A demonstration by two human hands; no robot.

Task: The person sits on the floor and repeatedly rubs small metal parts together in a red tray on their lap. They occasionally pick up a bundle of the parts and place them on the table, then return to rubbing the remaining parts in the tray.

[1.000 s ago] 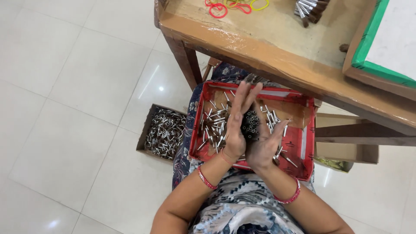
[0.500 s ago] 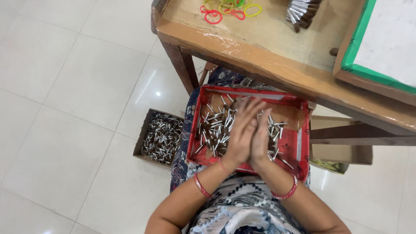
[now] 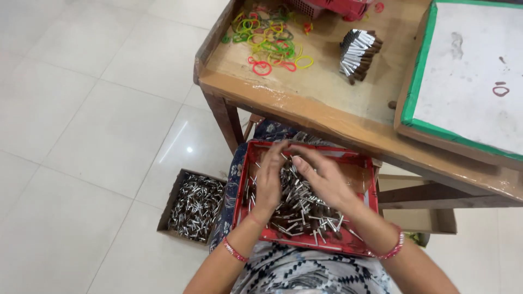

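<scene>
Hands work together inside a shallow red cardboard tray (image 3: 366, 173) that rests on the person's lap, just below the front edge of a worn wooden desk (image 3: 305, 111). From the head view, the left hand (image 3: 268, 182) lies palm down with fingers stretched flat over a heap of small brown sticks with silver foil ends (image 3: 297, 209) that fills the tray; it grips nothing. The right hand (image 3: 322, 179) is also spread open, fingers pointing left across the same heap, its fingertips close to the left hand's, pressing rather than grasping. On the tiled floor to the left sits a small brown cardboard box (image 3: 169, 204) full of similar sticks. On the desk lie loose coloured rubber bands (image 3: 267, 43), a tied bundle of sticks (image 3: 357, 54) and a green-edged white board (image 3: 468, 71).
</scene>
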